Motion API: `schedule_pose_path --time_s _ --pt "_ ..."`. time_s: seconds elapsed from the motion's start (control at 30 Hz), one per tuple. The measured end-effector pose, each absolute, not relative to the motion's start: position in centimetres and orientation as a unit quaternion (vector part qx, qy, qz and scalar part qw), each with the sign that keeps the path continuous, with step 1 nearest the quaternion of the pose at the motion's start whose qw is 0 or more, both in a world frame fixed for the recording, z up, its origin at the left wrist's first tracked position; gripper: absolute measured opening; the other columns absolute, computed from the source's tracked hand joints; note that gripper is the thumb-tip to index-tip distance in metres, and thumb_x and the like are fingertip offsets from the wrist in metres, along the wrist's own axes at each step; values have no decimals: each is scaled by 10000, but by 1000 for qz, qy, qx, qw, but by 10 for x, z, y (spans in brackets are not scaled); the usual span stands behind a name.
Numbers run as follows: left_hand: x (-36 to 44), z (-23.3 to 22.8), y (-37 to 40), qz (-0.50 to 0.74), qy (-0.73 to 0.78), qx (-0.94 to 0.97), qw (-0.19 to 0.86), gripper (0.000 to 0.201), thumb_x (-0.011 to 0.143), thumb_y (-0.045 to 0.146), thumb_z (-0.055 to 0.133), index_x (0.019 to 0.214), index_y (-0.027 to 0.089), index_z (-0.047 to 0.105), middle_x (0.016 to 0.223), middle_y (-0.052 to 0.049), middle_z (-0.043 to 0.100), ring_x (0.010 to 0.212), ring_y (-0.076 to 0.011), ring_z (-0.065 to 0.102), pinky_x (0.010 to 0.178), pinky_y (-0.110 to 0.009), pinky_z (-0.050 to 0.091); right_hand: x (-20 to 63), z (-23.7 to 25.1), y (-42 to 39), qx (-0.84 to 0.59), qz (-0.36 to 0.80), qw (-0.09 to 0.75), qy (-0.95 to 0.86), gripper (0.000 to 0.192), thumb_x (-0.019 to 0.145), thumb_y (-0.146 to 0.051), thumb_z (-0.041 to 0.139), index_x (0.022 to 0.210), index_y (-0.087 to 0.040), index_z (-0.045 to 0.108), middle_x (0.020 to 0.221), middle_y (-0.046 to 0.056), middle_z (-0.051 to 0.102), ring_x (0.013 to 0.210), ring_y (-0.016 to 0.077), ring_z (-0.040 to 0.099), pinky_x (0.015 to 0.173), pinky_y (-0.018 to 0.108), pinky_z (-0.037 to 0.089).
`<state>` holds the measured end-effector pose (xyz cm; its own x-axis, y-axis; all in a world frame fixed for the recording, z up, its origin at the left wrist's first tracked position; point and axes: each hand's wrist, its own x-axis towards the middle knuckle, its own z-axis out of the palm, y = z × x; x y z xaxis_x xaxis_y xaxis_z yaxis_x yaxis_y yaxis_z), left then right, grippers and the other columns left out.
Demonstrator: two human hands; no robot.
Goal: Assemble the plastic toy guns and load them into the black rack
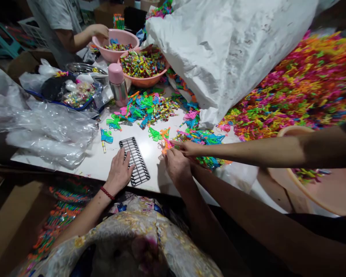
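My left hand (119, 171) lies flat and spread on the black rack (134, 161) near the desk's front edge. My right hand (177, 166) pinches an orange toy (166, 145). I think it must go into the rack.

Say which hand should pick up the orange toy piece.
Right. The right hand is already at the orange toy piece, while the left hand rests on the black grid tray.
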<state>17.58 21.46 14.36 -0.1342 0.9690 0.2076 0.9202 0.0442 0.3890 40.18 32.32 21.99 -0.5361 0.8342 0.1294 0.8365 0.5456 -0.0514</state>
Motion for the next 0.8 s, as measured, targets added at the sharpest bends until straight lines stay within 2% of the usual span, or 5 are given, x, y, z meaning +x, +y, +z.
schedule_pose_path --time_s 0.2,0.37,0.53,0.67,0.8 --pt "172 144 219 214 696 682 74 540 989 369 452 1471 125 443 1621 -226 284 1498 -356 300 1195 -583 257 405 248 324 -485 -39 63 -871 264 1033 -270 409 939 -159 629 938 107 670 844 210 565 695 299 357" --pt "178 158 225 373 676 619 146 455 939 376 538 1327 143 582 1562 -192 413 1471 -341 351 1199 -561 296 411 251 315 -483 -80 59 -870 227 1006 -228 441 941 -160 647 909 115 683 864 239 563 733 322 373" --pt "212 192 260 498 583 456 453 305 796 369 767 1045 195 737 1122 -122 710 1070 -269 650 974 -400 520 417 246 297 -462 -71 79 -881 232 1011 -255 461 965 -155 665 888 114 689 889 246 589 820 344 418" --pt "265 209 311 466 493 323 660 363 707 354 863 965 145 717 924 -90 710 798 -164 658 682 -248 510 423 243 284 -478 -28 71 -875 191 999 -219 482 959 -163 660 932 106 703 905 233 634 888 354 464" --pt "327 219 357 451 415 178 769 402 679 435 879 801 116 666 712 -56 666 585 -129 608 567 -254 459 429 237 269 -464 32 67 -882 219 985 -158 442 987 -174 661 966 107 714 872 224 672 787 336 540"
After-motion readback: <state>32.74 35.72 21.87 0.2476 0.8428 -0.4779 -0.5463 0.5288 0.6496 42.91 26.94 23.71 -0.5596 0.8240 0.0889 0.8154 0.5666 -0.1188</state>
